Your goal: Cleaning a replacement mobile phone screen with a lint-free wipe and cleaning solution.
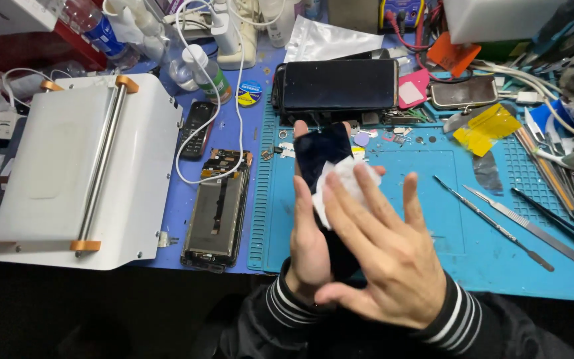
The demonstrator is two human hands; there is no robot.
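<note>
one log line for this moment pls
left hand: holds dark phone screen | right hand: presses white wipe on it | over: blue mat

Both hands are bare, with no gloves, rings or watch showing. The left hand (308,249) and the right hand (383,262) come out of dark, near-black sleeves. Each sleeve ends in a ribbed knit cuff (456,312) with thin white stripes running around the wrist.
</note>
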